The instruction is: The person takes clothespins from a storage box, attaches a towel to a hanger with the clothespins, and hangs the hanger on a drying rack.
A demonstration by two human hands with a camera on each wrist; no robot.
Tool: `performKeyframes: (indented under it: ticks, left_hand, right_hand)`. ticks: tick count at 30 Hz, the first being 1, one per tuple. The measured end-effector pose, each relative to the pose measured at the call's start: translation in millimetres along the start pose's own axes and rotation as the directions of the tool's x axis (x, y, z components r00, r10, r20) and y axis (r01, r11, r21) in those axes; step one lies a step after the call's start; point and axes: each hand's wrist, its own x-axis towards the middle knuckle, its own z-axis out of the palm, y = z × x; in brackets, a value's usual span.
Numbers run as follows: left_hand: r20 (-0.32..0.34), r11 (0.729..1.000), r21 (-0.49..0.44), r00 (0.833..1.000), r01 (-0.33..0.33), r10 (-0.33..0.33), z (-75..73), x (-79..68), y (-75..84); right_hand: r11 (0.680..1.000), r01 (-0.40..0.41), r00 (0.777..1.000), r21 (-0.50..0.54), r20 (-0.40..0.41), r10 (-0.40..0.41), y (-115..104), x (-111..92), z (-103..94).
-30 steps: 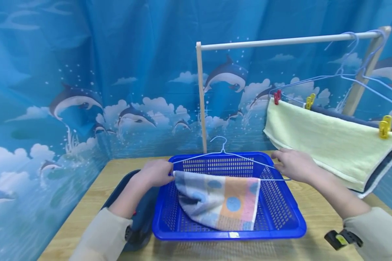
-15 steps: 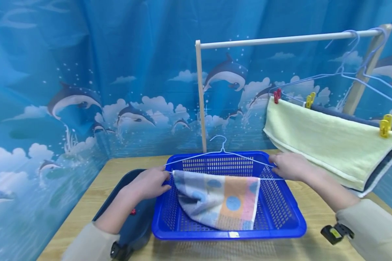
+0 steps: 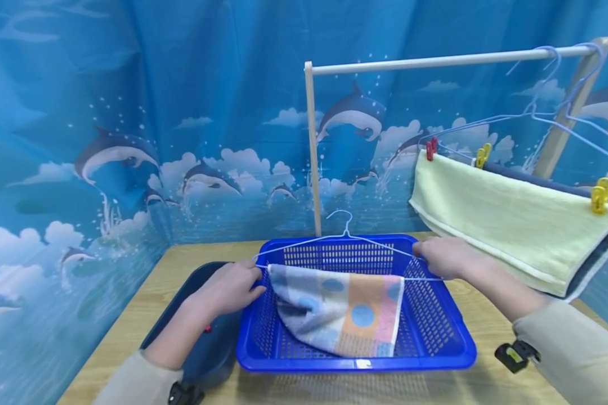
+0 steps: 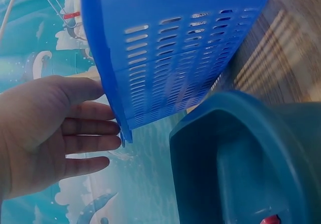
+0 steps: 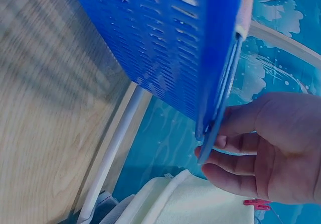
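In the head view, a pale blue wire clothes hanger (image 3: 347,232) lies across the top of a blue plastic basket (image 3: 354,364). A small checked towel with blue dots (image 3: 361,315) is draped over its lower bar and hangs into the basket. My left hand (image 3: 231,286) is at the hanger's left end, by the basket rim. The left wrist view shows its fingers (image 4: 90,142) mostly straight, their tips by the rim. At the hanger's right end, my right hand (image 3: 447,256) pinches the wire between thumb and fingers (image 5: 233,176).
A dark teal tub (image 3: 217,349) stands left of the basket, with a red clothespin (image 3: 208,328) inside. Behind, a drying rack's rail (image 3: 436,62) carries hangers with a pale yellow towel (image 3: 496,219) and darker cloths, held by yellow clothespins (image 3: 599,197) and a red one.
My left hand has let go of the hanger's left end and shifted left and down, its fingers straightening. The right hand has moved slightly left along the hanger. Hanger and towel have barely moved.
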Motion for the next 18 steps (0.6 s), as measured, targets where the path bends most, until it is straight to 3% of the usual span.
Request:
performKeyframes:
  ticks: [18]
  left_hand:
    - [-0.075, 0.996, 0.084, 0.996, -0.039, 0.045, 3.1, -2.7, 2.8]
  right_hand:
    - [0.992, 0.017, 1.000, -0.124, -0.022, -0.020, -3.8, -4.0, -0.2]
